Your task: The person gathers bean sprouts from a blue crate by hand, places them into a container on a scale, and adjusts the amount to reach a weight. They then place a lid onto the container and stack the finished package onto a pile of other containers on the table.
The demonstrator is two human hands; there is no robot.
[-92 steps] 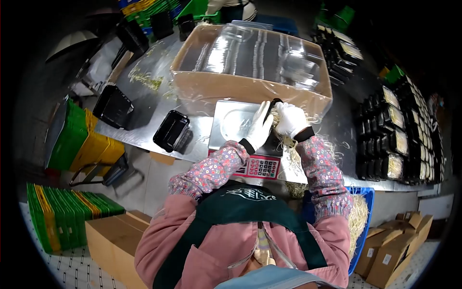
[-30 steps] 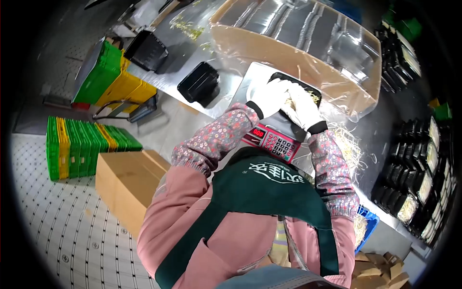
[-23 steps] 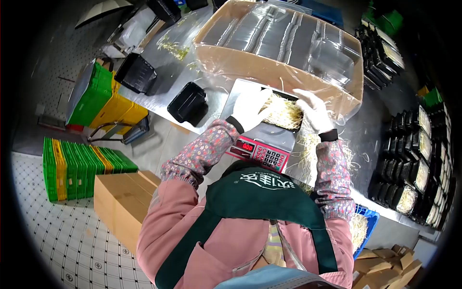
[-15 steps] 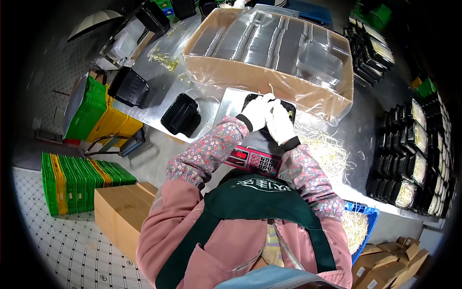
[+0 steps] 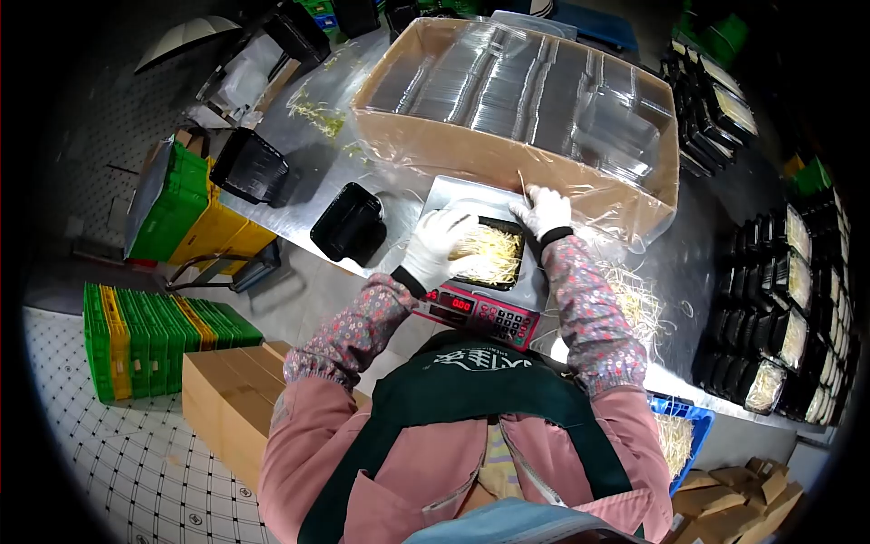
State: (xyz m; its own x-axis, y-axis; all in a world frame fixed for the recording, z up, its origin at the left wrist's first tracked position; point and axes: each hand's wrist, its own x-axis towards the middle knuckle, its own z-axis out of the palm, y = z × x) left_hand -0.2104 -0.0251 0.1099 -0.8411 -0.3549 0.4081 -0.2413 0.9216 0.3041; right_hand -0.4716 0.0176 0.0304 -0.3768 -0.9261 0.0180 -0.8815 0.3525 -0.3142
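A black plastic tray (image 5: pixel 519 276) filled with pale bean sprouts (image 5: pixel 494 254) sits on the metal plate of a weighing scale (image 5: pixel 435 195). My left hand (image 5: pixel 433 249), in a white glove, is at the tray's left side, thumb and fingers apart over the sprouts. At the tray's far right corner is my gloved right hand (image 5: pixel 546 214), its fingers bent but apart. Below the plate, the scale's red keypad panel (image 5: pixel 489 314) shows lit red digits. An unfilled black tray (image 5: pixel 348 222) rests on the table to the left.
A lined cardboard box (image 5: pixel 507 145) of clear plastic lids stands beyond the scale. Loose sprouts (image 5: pixel 634 299) lie right of it. Filled trays (image 5: pixel 766 299) are stacked at far right. A blue crate (image 5: pixel 696 426) of sprouts stands below the table edge. Green crates (image 5: pixel 163 340) are at left.
My hands have moved apart from over the tray, left hand to its left side, right hand to its far right corner. The sprouts in the tray now show. The view has shifted slightly.
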